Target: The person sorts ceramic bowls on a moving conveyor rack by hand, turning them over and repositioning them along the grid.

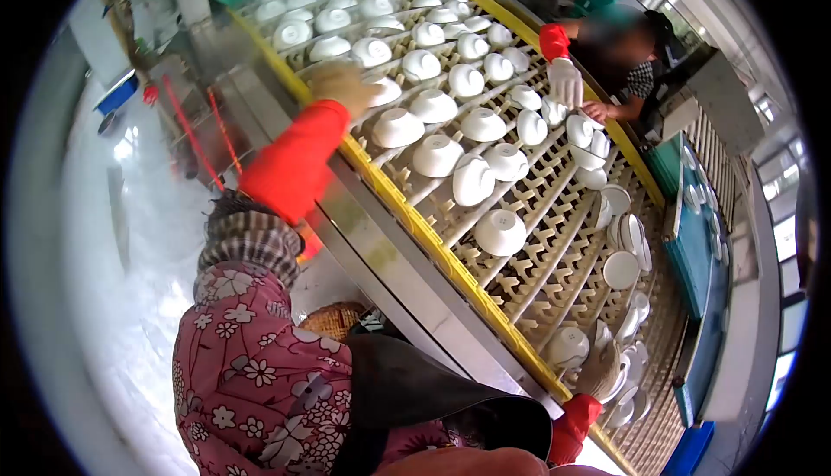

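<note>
White bowls [500, 233] rest, many of them upside down, on a slatted conveyor rack. At the rack's near left edge is my left hand [342, 88], in a pale glove with a red sleeve cover. It is smeared by motion and touches or nearly touches a white bowl [386, 91], so its grip cannot be made out. Low on the right, my gloved right hand [597, 374] is closed around the side of some nested white bowls [618, 379]. An overturned bowl [568, 348] sits just left of it.
Yellow rails [450, 264] border the rack. Across it, a co-worker [636, 69] has a gloved hand [565, 83] and a bare hand [595, 111] near bowls. Teal boards [684, 251] stand right. A wicker basket [333, 320] is below the metal edge.
</note>
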The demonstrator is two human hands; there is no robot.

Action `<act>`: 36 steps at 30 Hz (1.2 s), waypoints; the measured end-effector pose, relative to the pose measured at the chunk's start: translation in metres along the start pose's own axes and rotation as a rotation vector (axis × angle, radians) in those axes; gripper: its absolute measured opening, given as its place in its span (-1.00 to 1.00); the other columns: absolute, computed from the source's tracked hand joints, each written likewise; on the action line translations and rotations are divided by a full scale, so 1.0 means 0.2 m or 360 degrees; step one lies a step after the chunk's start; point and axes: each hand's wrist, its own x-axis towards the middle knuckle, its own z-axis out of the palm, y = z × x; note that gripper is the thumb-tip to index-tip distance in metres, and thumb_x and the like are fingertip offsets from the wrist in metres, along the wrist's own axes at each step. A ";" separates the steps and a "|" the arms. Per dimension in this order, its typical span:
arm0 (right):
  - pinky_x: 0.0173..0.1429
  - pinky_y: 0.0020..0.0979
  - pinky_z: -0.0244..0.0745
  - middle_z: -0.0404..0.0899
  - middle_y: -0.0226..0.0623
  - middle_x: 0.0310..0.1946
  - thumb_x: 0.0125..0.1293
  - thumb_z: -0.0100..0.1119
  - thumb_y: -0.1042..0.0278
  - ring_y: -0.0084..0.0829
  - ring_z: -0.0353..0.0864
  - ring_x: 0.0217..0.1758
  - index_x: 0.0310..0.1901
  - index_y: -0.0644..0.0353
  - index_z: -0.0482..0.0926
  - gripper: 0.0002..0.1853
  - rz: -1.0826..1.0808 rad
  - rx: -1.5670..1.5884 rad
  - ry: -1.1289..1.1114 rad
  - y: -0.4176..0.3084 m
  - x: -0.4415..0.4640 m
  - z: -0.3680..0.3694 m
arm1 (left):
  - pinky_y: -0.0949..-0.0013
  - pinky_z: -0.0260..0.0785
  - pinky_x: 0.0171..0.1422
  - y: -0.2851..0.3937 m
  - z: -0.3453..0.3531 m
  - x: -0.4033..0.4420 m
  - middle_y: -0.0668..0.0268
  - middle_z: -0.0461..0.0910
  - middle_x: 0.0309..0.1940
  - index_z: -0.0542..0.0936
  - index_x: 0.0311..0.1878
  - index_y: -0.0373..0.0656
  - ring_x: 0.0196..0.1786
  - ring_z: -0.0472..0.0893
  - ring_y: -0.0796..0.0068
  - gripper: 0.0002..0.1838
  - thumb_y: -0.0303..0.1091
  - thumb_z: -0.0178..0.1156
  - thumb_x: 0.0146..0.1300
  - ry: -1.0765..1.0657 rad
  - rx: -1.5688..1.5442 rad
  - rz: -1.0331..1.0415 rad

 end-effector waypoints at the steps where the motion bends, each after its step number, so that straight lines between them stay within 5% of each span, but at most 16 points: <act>1: 0.57 0.08 0.56 0.76 0.14 0.36 0.47 0.46 0.29 0.23 0.69 0.47 0.34 0.35 0.73 -0.51 -0.0195 -0.0146 0.0150 0.04 -0.04 0.03 | -0.04 0.47 0.62 -0.12 0.00 0.05 -0.09 0.77 0.38 0.72 0.42 -0.18 0.41 0.75 -0.05 -0.08 0.43 0.42 0.27 0.0011 0.0030 -0.0003; 2: 0.61 0.06 0.53 0.74 0.15 0.42 0.47 0.45 0.31 0.22 0.67 0.52 0.38 0.33 0.72 -0.49 -0.0394 -0.0297 0.0298 0.06 -0.06 0.04 | -0.05 0.48 0.61 -0.23 0.00 0.09 -0.11 0.75 0.41 0.67 0.48 -0.19 0.44 0.75 -0.06 -0.02 0.46 0.40 0.25 0.0022 0.0060 -0.0006; 4: 0.63 0.06 0.53 0.70 0.14 0.49 0.44 0.47 0.33 0.17 0.66 0.57 0.46 0.30 0.70 -0.42 -0.0251 -0.0302 0.0190 0.06 -0.06 0.03 | 0.06 0.33 0.79 -0.19 -0.14 0.12 -0.01 0.61 0.63 0.52 0.71 -0.16 0.65 0.61 0.02 0.00 0.34 0.34 0.38 -0.0396 0.0222 -0.0056; 5: 0.62 0.06 0.55 0.70 0.15 0.49 0.39 0.53 0.27 0.16 0.65 0.58 0.44 0.26 0.71 -0.40 -0.0219 -0.0389 0.0333 0.09 -0.03 0.05 | 0.10 0.27 0.84 -0.22 -0.04 0.16 0.04 0.52 0.71 0.49 0.75 -0.15 0.73 0.52 0.07 -0.02 0.28 0.34 0.42 -0.0307 0.0120 0.0081; 6: 0.64 0.05 0.53 0.69 0.16 0.50 0.35 0.58 0.16 0.15 0.64 0.60 0.49 0.25 0.68 -0.29 0.0298 -0.0536 -0.0013 -0.30 -0.01 -0.14 | 0.14 0.21 0.89 -0.28 0.08 0.22 0.10 0.44 0.79 0.45 0.79 -0.13 0.80 0.42 0.12 -0.03 0.23 0.34 0.45 -0.0223 0.0015 0.0228; 8: 0.60 0.04 0.55 0.71 0.17 0.43 0.25 0.63 0.03 0.16 0.66 0.53 0.49 0.26 0.66 -0.18 0.0149 -0.0594 0.0224 0.09 0.10 -0.01 | 0.19 0.09 0.96 -0.24 0.09 0.24 0.20 0.30 0.87 0.46 0.78 -0.15 0.88 0.27 0.20 -0.09 0.15 0.33 0.49 -0.0292 0.0031 0.0122; 12: 0.41 0.06 0.64 0.76 0.08 0.24 0.18 0.66 0.00 0.17 0.73 0.35 0.32 0.22 0.72 -0.27 0.0247 -0.0384 0.0108 0.19 0.20 -0.07 | 0.04 0.28 0.85 -0.21 0.12 0.27 -0.08 0.53 0.69 0.55 0.69 -0.25 0.75 0.47 -0.06 -0.15 0.12 0.38 0.51 -0.0232 -0.0128 0.0169; 14: 0.37 0.06 0.65 0.78 0.04 0.15 0.18 0.67 -0.06 0.14 0.76 0.29 0.20 0.20 0.75 -0.34 0.0211 -0.0364 0.0207 0.13 0.21 -0.09 | -0.17 0.56 0.49 -0.14 0.17 0.24 -0.20 0.75 0.36 0.68 0.50 -0.26 0.35 0.73 -0.32 -0.29 0.10 0.40 0.51 0.0200 0.0017 0.0544; 15: 0.35 0.07 0.65 0.79 0.04 0.11 0.19 0.67 -0.08 0.13 0.77 0.28 0.15 0.21 0.77 -0.37 0.0306 -0.0358 0.0124 0.08 0.24 -0.11 | -0.18 0.54 0.47 0.01 0.09 0.12 -0.18 0.78 0.28 0.74 0.34 -0.35 0.30 0.71 -0.39 -0.36 0.06 0.45 0.50 0.0363 -0.0071 0.0762; 18: 0.51 0.11 0.59 0.82 -0.01 0.21 0.29 0.62 -0.13 0.08 0.77 0.33 0.21 0.08 0.85 -0.42 0.0189 -0.0308 0.0394 0.08 0.25 -0.02 | -0.11 0.46 0.58 0.34 0.05 -0.06 -0.11 0.76 0.32 0.72 0.31 -0.40 0.35 0.67 -0.24 -0.37 -0.12 0.59 0.36 0.0524 -0.0306 0.1263; 21: 0.62 0.27 0.48 0.83 -0.12 0.27 0.33 0.58 -0.20 0.00 0.76 0.40 0.26 0.01 0.86 -0.40 0.0332 -0.0383 0.0143 -0.04 0.27 -0.03 | -0.08 0.43 0.61 0.71 0.03 -0.27 -0.08 0.74 0.35 0.71 0.35 -0.40 0.41 0.64 -0.21 -0.29 -0.11 0.64 0.28 0.0282 -0.0534 0.1650; 24: 0.47 0.03 0.59 0.85 -0.04 0.08 0.38 0.54 -0.21 0.05 0.80 0.26 0.18 0.04 0.89 -0.46 0.0219 -0.0463 0.0238 -0.03 0.26 -0.01 | -0.05 0.46 0.59 1.13 0.07 -0.52 -0.07 0.75 0.29 0.70 0.38 -0.39 0.41 0.64 -0.19 -0.23 -0.04 0.66 0.26 -0.0035 -0.0838 0.1825; 26: 0.58 0.08 0.52 0.84 0.03 0.19 0.34 0.57 -0.25 0.08 0.76 0.38 0.30 0.12 0.83 -0.31 0.0258 -0.0455 0.0404 -0.02 0.26 -0.05 | -0.05 0.50 0.60 1.43 0.22 -0.71 -0.06 0.73 0.40 0.67 0.45 -0.41 0.46 0.65 -0.15 -0.18 0.05 0.62 0.35 0.0062 -0.0982 0.1946; 29: 0.59 0.06 0.57 0.83 0.13 0.23 0.28 0.62 -0.28 0.18 0.73 0.44 0.40 0.22 0.74 -0.16 0.0203 -0.0505 0.0820 0.22 0.29 -0.02 | -0.02 0.53 0.59 1.90 0.15 -0.90 -0.06 0.74 0.42 0.65 0.50 -0.37 0.49 0.67 -0.10 -0.15 0.15 0.56 0.42 -0.0340 -0.1039 0.2001; 32: 0.51 0.09 0.63 0.83 0.15 0.23 0.24 0.63 -0.28 0.19 0.75 0.40 0.40 0.24 0.73 -0.13 0.0450 -0.0481 0.0406 0.31 0.33 -0.07 | -0.03 0.62 0.45 2.36 0.32 -1.00 -0.05 0.83 0.21 0.68 0.45 -0.29 0.29 0.79 -0.08 -0.19 0.20 0.55 0.41 -0.0289 -0.1242 0.1972; 36: 0.45 0.07 0.65 0.83 0.19 0.20 0.22 0.64 -0.30 0.17 0.80 0.31 0.27 0.35 0.73 -0.14 0.0451 -0.0328 0.0275 0.21 0.31 -0.12 | -0.04 0.68 0.28 2.83 0.57 -1.16 -0.01 0.88 0.04 0.76 0.19 -0.17 0.10 0.87 -0.06 -0.34 0.21 0.60 0.32 -0.0711 -0.1022 0.1201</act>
